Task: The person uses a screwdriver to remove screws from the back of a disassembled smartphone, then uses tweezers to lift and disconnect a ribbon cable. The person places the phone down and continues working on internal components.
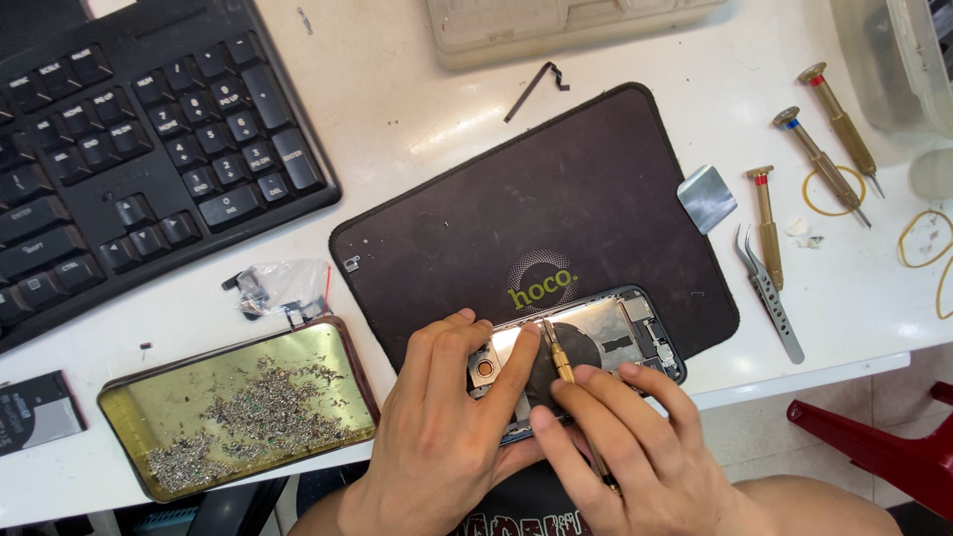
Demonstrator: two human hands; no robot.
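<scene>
An opened smartphone lies face down on a dark mat near the table's front edge, its insides showing. My left hand lies over the phone's left end, its index finger pressing on the metal plate. My right hand holds a thin brass screwdriver, whose tip touches the phone's middle. Both hands hide the phone's lower left part.
A brass-coloured tray with many tiny screws sits at the front left. A black keyboard lies at the back left. Three brass screwdrivers, tweezers, a metal pick and rubber bands lie to the right. A red stool stands below the table edge.
</scene>
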